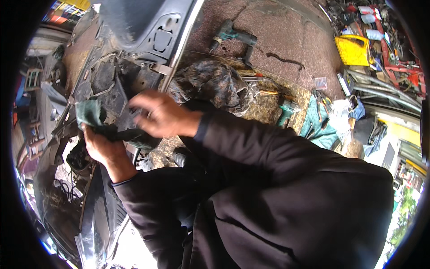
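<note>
My left hand [104, 148] is closed on a grey-green cloth [89, 112], held over the dark, dirty body panel [102, 78] of a partly stripped vehicle. Darker folds of fabric hang from it toward the right. Just right of the cloth, my right hand [161, 116] is raised with its fingers loosely bent and apart, blurred by motion, holding nothing visible. Above it stands a grey door panel [148, 27] with a bright metal edge and a hinge [163, 69].
On the ground lie a teal cordless drill [230, 38], crumpled dark plastic [210, 83], another teal power tool [284, 112] and hand tools on a green cloth [316, 125]. A yellow container [351, 49] and red rack [398, 71] stand at right; vehicle parts [53, 188] crowd the lower left.
</note>
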Available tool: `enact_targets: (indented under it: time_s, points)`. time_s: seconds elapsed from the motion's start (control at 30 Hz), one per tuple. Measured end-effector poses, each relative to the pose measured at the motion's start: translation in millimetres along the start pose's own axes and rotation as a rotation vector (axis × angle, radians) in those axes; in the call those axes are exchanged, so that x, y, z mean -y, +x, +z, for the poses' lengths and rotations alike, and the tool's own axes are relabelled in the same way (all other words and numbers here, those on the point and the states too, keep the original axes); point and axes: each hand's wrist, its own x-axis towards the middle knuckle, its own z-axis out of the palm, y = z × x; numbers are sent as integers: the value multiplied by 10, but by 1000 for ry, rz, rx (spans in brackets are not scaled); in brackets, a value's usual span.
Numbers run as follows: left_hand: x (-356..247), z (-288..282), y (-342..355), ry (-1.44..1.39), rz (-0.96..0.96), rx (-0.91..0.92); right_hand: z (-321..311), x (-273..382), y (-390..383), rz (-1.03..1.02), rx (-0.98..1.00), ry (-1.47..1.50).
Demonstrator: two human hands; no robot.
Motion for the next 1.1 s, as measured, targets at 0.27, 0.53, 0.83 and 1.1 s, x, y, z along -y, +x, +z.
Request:
enact_targets:
  time_s: [0.27, 0.53, 0.83, 1.1]
  points:
    - [132, 438, -107, 593, 677, -155, -1484, -1511, -1106, 896, 232, -901]
    - [898, 1160, -969, 654, 235, 831, -1191, -684, -719, 165, -270, -6]
    - [762, 1006, -607, 1207, 1430, 591, -775, -129, -142, 135, -501, 395]
    - [912, 1237, -729, 759, 696, 594, -1098, -97, -282, 120, -582, -240]
